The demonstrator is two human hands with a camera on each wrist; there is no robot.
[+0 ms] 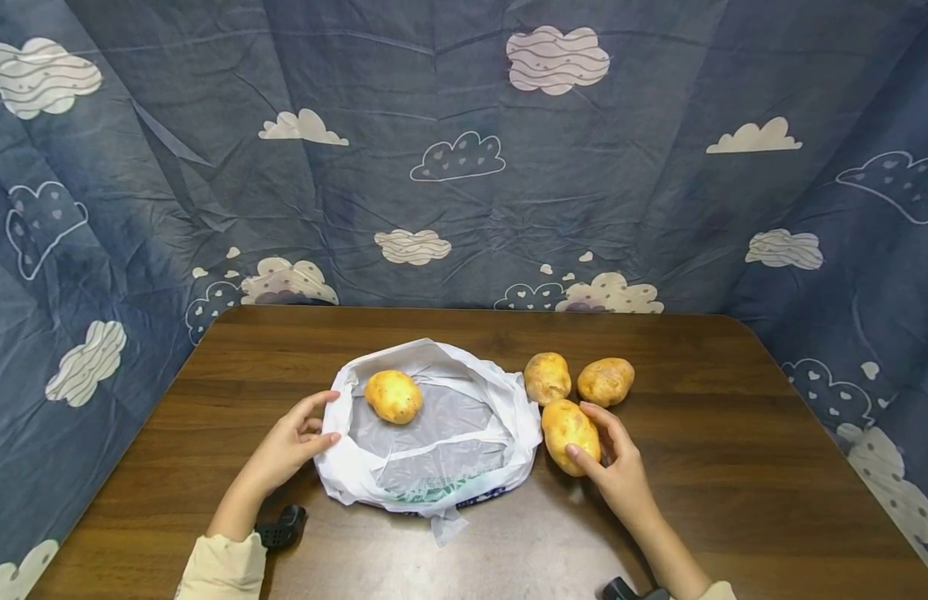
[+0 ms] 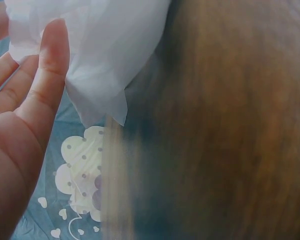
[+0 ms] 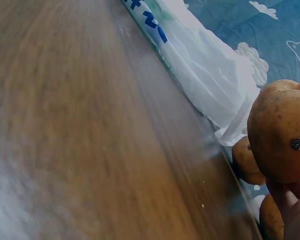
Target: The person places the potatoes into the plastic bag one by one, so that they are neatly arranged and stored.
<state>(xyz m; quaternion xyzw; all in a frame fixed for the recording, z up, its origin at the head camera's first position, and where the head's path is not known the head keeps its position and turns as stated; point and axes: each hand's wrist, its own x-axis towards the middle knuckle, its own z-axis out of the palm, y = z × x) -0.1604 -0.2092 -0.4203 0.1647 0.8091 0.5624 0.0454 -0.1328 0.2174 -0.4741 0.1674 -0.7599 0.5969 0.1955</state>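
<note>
A white plastic bag (image 1: 336, 462) lies on the table with its mouth spread wide, and one potato (image 1: 393, 397) is inside it, toward the left. My left hand (image 1: 289, 446) holds the bag's left side between thumb and fingers; in the left wrist view the thumb (image 2: 55, 55) lies against the white plastic. To the right of the bag, my right hand (image 1: 618, 467) grips a potato (image 1: 567, 435) between thumb and fingers. That potato (image 3: 280, 132) shows a dark spot in the right wrist view. Behind it are two more potatoes (image 1: 547, 378) (image 1: 606, 382), beside the bag's right edge.
The brown wooden table (image 1: 734, 433) extends beyond the bag on both sides. A dark blue curtain (image 1: 464, 200) with cloud prints hangs behind it and at both sides. Black wrist devices (image 1: 283, 527) sit near both forearms.
</note>
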